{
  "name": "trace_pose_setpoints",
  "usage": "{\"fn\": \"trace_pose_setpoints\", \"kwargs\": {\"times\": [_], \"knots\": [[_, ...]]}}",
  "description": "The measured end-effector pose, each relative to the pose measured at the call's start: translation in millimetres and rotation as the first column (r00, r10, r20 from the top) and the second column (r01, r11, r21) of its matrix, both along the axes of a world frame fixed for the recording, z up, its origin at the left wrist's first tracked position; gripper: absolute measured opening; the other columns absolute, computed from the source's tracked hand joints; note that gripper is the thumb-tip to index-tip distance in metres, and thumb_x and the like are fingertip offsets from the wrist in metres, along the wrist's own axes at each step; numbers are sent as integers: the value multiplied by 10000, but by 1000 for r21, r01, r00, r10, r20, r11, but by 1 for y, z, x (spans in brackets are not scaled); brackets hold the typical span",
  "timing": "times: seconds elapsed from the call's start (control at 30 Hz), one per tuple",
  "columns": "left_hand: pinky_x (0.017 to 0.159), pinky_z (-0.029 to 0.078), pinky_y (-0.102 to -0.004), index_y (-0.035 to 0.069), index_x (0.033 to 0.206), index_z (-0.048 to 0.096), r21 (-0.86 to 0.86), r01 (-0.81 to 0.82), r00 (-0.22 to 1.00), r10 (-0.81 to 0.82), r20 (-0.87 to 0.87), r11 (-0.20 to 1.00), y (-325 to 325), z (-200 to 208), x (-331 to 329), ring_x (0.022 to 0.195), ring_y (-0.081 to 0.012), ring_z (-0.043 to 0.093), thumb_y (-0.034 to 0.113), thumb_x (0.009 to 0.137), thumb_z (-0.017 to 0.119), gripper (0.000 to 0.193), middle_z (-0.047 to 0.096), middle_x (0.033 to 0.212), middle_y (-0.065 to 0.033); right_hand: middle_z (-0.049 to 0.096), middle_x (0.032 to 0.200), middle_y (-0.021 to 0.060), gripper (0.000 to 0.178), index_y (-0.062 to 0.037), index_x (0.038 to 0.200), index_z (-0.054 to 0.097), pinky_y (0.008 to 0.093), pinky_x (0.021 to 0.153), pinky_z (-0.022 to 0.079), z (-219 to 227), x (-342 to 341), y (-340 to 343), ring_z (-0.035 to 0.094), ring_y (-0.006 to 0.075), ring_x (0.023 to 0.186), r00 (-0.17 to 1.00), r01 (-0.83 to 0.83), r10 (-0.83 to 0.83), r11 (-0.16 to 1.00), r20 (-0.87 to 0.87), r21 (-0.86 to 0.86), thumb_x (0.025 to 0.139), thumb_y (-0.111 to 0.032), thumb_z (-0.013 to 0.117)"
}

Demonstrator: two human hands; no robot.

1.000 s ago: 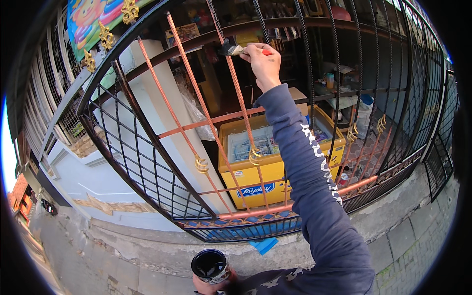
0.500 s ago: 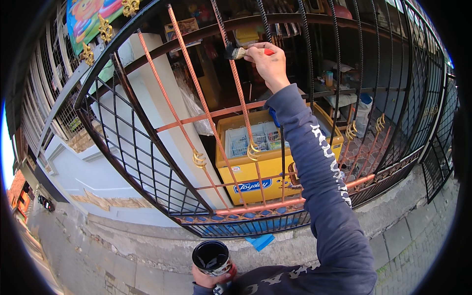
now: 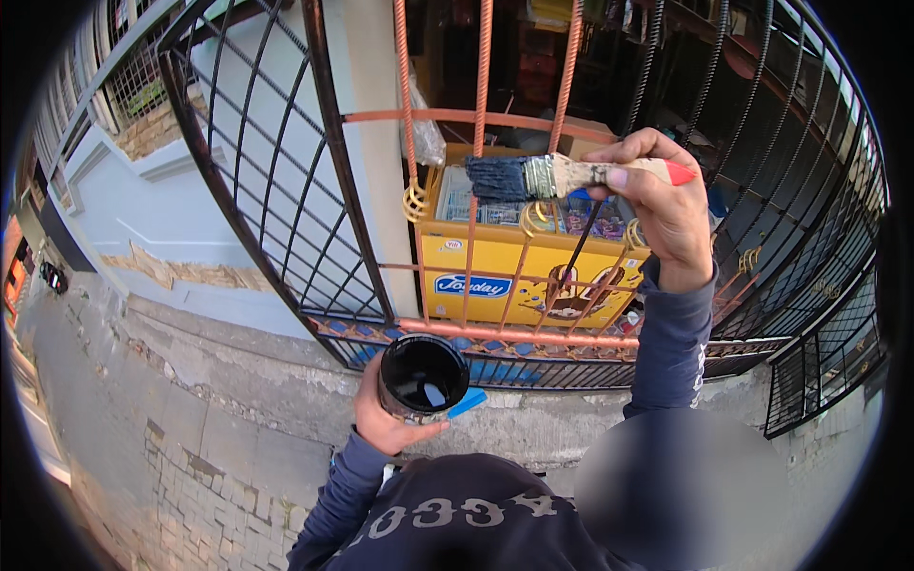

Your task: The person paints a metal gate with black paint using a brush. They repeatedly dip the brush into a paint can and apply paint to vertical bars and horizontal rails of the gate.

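Observation:
My right hand [image 3: 662, 195] grips a flat paintbrush [image 3: 576, 178] by its pale wooden handle, which has a red end. The brush lies nearly level, its dark, paint-coated bristles pointing left, in front of the metal fence. Lower down, my left hand [image 3: 381, 409] is wrapped round a paint can [image 3: 411, 415]. Glossy black paint [image 3: 419, 388] shows inside, and black coats the rim. Some fence bars are reddish-orange, such as this twisted bar [image 3: 484, 76]; others are black, such as this bar [image 3: 706, 81]. Gold-coloured ornaments [image 3: 416, 203] sit on several bars.
Behind the bars stands a yellow chest freezer [image 3: 571, 285]. A black lattice panel [image 3: 276, 190] rises at the left before a pale wall [image 3: 152, 205]. A low concrete ledge [image 3: 533, 423] runs below the fence, and a blue scrap [image 3: 467, 403] lies by the can.
My right hand has drawn the brush down and away from the upper bars, nearer to me. My left hand has raised the can toward the fence's lower edge. The view has tilted downward.

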State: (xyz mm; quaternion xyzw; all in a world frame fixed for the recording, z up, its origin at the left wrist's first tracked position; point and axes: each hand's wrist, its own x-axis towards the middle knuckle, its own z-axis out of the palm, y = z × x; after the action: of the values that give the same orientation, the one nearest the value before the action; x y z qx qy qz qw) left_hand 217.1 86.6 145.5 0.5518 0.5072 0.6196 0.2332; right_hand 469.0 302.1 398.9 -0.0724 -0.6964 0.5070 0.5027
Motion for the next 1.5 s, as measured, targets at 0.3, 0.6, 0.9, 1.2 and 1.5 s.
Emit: {"fn": "trace_pose_setpoints", "kwargs": {"times": [0.3, 0.6, 0.9, 1.2, 1.5], "knots": [[1005, 479, -449, -19, 1407, 485, 224, -261, 916, 314, -249, 939, -7, 7, -55, 1157, -372, 620, 252, 484, 1007, 1095, 616, 1292, -202, 729, 798, 74, 155, -14, 842, 693, 295, 703, 558, -41, -100, -113, 721, 189, 749, 791, -162, -72, 933, 607, 321, 703, 0, 758], [987, 525, -404, -54, 1404, 460, 317, -311, 842, 414, -344, 896, -31, 8, -97, 1143, -315, 671, 284, 582, 999, 1040, 624, 1263, -213, 683, 722, 114, 159, -15, 834, 679, 338, 615, 548, -97, -197, -132, 691, 293, 647, 649, -376, 1, 870, 761, 319, 717, -12, 785], [998, 461, -483, -11, 1389, 514, 303, -369, 835, 456, -307, 879, -45, 0, -127, 1166, -405, 602, 278, 502, 972, 1039, 600, 1302, -215, 672, 675, 84, 157, -7, 785, 669, 303, 593, 526, -53, -220, -144, 679, 203, 595, 642, -243, -247, 832, 726, 498, 715, -48, 803], [990, 441, -484, -7, 1366, 526, 276, -387, 803, 468, -368, 880, -52, -1, -146, 1152, -398, 601, 303, 502, 949, 1011, 602, 1276, -206, 642, 651, 84, 188, 3, 753, 630, 296, 572, 505, -60, -249, -152, 642, 182, 566, 656, -256, -228, 830, 720, 496, 713, -53, 806], [986, 487, -463, -1, 1358, 539, 211, -426, 789, 475, -390, 880, -56, -4, -160, 1133, -396, 610, 168, 444, 932, 1008, 623, 1249, -197, 650, 661, 64, 196, -4, 746, 623, 274, 586, 495, -55, -254, -147, 636, 121, 601, 656, -246, -251, 821, 712, 516, 711, -39, 812]]}}
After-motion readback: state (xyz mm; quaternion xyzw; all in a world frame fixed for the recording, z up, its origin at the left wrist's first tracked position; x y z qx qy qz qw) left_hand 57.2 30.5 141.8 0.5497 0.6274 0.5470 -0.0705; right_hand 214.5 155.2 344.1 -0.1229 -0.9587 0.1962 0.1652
